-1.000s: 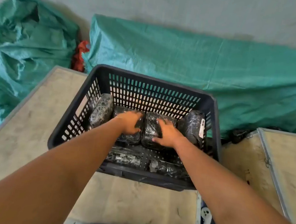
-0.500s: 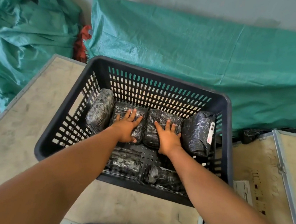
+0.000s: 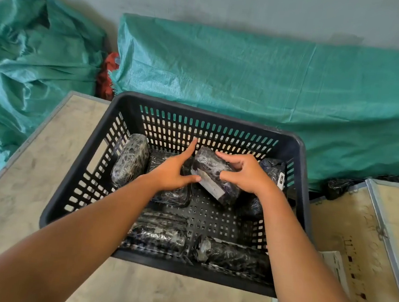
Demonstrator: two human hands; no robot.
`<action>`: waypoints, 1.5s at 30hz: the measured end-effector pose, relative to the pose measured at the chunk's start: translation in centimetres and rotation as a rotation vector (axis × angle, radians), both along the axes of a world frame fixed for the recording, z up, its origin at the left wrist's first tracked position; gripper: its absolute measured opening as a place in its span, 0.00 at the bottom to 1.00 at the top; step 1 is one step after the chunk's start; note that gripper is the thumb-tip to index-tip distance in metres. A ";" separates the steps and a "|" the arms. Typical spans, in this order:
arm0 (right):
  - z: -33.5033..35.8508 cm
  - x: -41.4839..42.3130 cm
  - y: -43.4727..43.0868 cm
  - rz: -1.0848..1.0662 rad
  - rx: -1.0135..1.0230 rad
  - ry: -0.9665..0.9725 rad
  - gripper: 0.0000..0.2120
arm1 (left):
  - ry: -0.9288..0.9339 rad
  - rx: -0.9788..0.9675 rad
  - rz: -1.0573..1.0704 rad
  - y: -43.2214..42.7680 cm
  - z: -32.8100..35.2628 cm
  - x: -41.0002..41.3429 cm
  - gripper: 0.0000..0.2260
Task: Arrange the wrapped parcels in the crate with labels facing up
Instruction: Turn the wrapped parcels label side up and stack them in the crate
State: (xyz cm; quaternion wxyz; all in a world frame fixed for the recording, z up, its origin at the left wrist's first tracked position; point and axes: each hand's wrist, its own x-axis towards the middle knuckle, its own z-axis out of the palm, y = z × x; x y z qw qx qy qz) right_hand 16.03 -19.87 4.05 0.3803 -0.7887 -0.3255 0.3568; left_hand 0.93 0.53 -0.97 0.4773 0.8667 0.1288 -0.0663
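Observation:
A black slotted crate (image 3: pixel 302 185) stands on a wooden surface and holds several parcels wrapped in dark plastic film. One parcel (image 3: pixel 210 166) is lifted and tilted above the crate floor, a pale label strip showing on its lower left side. My right hand (image 3: pixel 245 173) grips its right side. My left hand (image 3: pixel 173 172) touches its left edge with thumb and spread fingers. Another parcel (image 3: pixel 132 159) leans against the left wall. Beneath my left hand lies a flat parcel (image 3: pixel 172 197). Two more parcels (image 3: pixel 161 237) (image 3: pixel 227 253) lie along the near wall, and one (image 3: pixel 273 167) stands at the right wall.
The crate rests on a plywood box top (image 3: pixel 34 159) with metal edging. A second plywood box (image 3: pixel 355 239) stands to the right with a paper slip (image 3: pixel 333 263) on it. Green woven sacks (image 3: pixel 249 77) (image 3: pixel 31 61) lie against the wall behind.
Both hands lay flat on the two middle parcels before. Now the right middle parcel is raised and turned, held between my hands, baring the crate floor under it.

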 end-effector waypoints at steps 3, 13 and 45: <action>1.5 0.6 -0.3 -0.068 0.090 0.120 0.28 | -0.131 0.036 -0.082 -0.5 0.7 0.4 0.54; 0.4 1.2 0.3 -0.391 0.166 0.150 0.20 | -0.176 0.021 -0.052 -0.4 0.9 0.3 0.47; -5.4 -1.2 1.4 0.026 -0.639 -0.277 0.55 | 0.350 0.728 -0.343 -4.9 -4.6 0.9 0.45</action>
